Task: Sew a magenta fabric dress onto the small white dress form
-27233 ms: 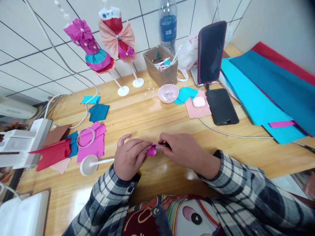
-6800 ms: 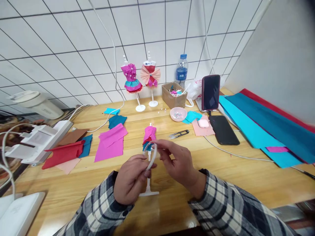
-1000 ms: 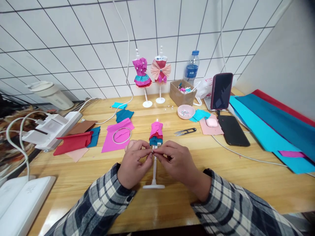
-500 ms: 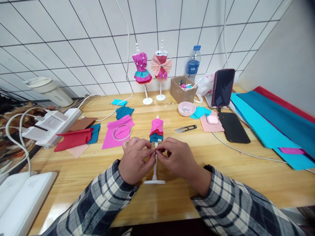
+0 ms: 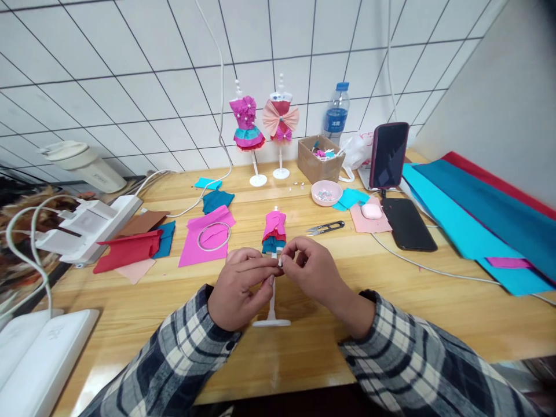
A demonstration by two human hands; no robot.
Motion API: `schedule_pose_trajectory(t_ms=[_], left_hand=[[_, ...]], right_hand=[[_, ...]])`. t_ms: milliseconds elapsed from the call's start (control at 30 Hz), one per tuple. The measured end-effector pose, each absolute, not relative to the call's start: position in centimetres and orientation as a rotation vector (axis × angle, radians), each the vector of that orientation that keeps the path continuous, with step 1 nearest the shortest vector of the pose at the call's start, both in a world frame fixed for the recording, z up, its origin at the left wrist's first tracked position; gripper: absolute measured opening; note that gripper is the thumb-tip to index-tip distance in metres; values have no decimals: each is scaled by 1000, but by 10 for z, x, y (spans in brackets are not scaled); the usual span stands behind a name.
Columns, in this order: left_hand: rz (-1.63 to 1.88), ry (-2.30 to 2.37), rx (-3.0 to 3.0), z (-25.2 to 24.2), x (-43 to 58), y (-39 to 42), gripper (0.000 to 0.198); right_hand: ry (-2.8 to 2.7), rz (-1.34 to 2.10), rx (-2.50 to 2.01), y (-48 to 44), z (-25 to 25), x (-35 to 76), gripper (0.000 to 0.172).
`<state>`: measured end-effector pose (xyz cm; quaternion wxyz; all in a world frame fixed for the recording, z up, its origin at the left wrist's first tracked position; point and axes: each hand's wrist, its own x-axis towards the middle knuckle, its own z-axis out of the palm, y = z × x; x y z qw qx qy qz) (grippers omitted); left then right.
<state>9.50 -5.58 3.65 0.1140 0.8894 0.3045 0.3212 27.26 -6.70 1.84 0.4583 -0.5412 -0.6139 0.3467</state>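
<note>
My left hand (image 5: 245,284) and my right hand (image 5: 315,272) meet in front of a miniature dress form (image 5: 274,223). It wears a pink top, a red layer and a blue skirt, and stands upright on a white base (image 5: 271,323). Between my right thumb and forefinger is a tiny whitish piece (image 5: 280,262), its kind too small to tell. My left fingers are drawn together, their tips touching near that piece; anything they hold is hidden. The hands cover part of the form's stem.
Two dressed forms (image 5: 247,124) stand by the wall, beside a cardboard box (image 5: 319,165). A pink bowl (image 5: 319,200) of beads and thread snips (image 5: 325,227) lie beyond my right hand. Left are a ring (image 5: 200,237) on pink cloth (image 5: 189,249), red fabric (image 5: 128,252) and a power strip (image 5: 117,214).
My left forefinger has straightened and its thumb has dropped away from it. My right fingertips have risen slightly, and a whitish piece now shows in them. The view has shifted slightly.
</note>
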Motion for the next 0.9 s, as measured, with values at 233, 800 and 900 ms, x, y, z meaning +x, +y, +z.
schedule_pose_trajectory(t_ms=[233, 800, 900], left_hand=[[1033, 706, 2427, 40, 95, -56, 28], [1202, 870, 2146, 33, 81, -44, 24], [1213, 865, 2130, 33, 81, -45, 24]], right_hand=[[-1436, 776, -1439, -52, 11, 281, 3], [-1195, 557, -1421, 85, 87, 361, 31], [-1295, 423, -1530, 137, 90, 377, 35]])
